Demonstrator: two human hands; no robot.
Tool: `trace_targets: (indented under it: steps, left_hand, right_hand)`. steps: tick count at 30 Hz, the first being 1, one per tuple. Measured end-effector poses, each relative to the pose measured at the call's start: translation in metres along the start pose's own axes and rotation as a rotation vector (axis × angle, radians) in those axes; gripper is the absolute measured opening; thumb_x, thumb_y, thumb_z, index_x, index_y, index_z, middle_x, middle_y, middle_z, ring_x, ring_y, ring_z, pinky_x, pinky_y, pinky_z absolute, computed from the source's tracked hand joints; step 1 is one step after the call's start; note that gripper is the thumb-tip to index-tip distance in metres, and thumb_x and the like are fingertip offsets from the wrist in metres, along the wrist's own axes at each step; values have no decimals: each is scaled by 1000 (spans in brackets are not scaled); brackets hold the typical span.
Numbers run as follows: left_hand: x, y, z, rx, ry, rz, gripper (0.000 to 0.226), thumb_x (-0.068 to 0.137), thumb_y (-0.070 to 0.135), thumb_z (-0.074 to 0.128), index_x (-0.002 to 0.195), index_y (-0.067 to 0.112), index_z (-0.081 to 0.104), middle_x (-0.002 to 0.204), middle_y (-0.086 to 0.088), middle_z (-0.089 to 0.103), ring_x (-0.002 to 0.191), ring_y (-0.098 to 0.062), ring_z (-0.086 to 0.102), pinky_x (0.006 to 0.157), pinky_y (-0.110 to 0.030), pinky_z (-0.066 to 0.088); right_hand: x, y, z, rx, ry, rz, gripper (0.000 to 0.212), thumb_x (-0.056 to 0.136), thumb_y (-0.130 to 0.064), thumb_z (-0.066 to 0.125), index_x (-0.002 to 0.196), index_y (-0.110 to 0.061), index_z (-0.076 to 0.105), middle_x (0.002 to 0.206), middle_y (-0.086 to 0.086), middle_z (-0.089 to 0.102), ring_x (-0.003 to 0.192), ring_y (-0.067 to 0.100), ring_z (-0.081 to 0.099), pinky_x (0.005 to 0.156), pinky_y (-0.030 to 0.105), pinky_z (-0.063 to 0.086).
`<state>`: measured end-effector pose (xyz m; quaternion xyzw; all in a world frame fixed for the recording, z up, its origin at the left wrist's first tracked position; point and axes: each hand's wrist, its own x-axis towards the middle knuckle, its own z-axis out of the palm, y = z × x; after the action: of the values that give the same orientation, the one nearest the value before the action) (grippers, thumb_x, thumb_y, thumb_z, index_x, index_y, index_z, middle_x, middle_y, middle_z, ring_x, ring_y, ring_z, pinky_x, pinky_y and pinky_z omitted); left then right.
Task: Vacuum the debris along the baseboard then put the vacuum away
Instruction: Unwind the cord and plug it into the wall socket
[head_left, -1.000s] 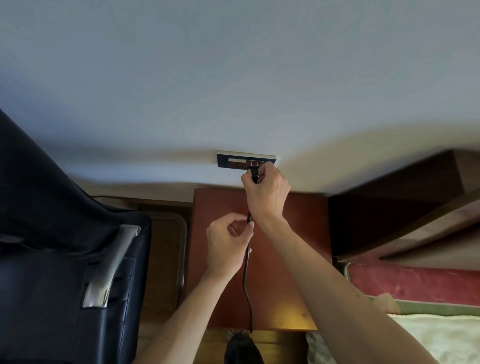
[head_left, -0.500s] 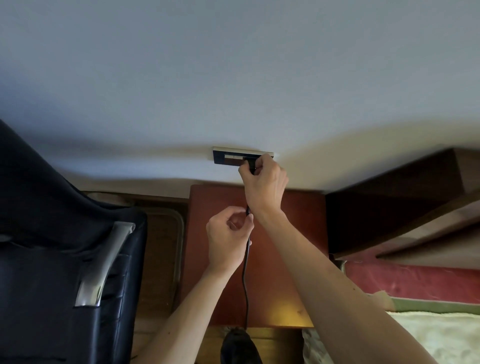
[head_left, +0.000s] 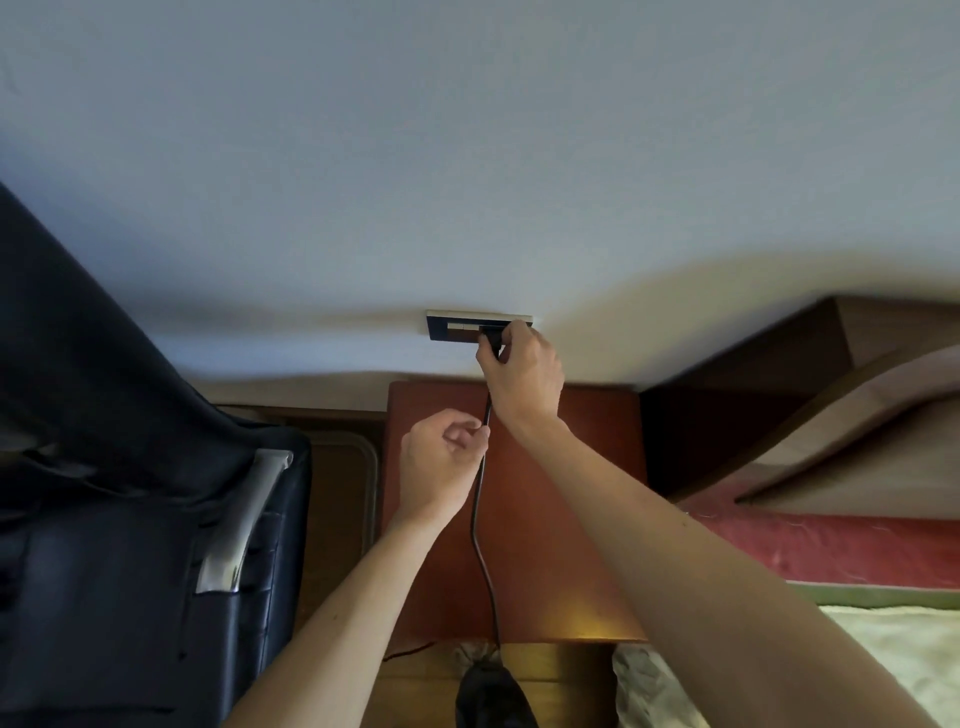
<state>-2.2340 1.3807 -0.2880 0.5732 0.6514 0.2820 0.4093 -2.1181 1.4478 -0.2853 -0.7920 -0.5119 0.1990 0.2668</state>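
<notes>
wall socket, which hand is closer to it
Right. The right hand is at the wall socket, its grip on the black plug. The left hand sits lower, pinching the power cord over the red-brown nightstand.

The room was dim, a soft shadow lay across the wall (head_left: 467, 156) left of the right hand's (head_left: 524, 374) grip, a warm glow pooled below, and edges bowed, blurred.

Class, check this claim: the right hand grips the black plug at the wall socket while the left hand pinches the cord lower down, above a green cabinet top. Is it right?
One detail is wrong. The right hand holds the plug at the socket and the left hand pinches the cord, but the head view shows the cabinet top is reddish-brown, not green.
</notes>
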Motion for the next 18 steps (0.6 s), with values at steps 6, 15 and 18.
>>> trace_targets:
  steps: [6, 15, 18]
  left_hand:
    - [-13, 13, -37, 317, -181, 29, 33, 87, 37, 69, 117, 22, 64, 99, 6, 66, 101, -12, 62, 87, -31, 52]
    - [-66, 20, -116, 756, -369, 45, 69, 88, 48, 64, 143, 15, 40, 137, -7, 50, 126, -25, 49, 98, -40, 49]
    - [-97, 19, -145, 786, -348, 57, 67, 88, 48, 62, 142, 16, 40, 138, -7, 50, 126, -25, 50, 97, -40, 50]
  right_hand:
    - [-37, 12, -35, -218, -288, -219, 41, 94, -33, 55, 126, -6, 53, 118, 11, 58, 106, 32, 57, 81, 42, 49]
    - [-125, -7, -87, -521, -524, -393, 57, 93, -43, 53, 140, -14, 39, 127, 9, 50, 118, 31, 49, 90, 44, 45]
    - [-162, -16, -104, -566, -531, -406, 59, 92, -45, 52, 141, -14, 38, 127, 9, 50, 118, 31, 49, 89, 45, 45]
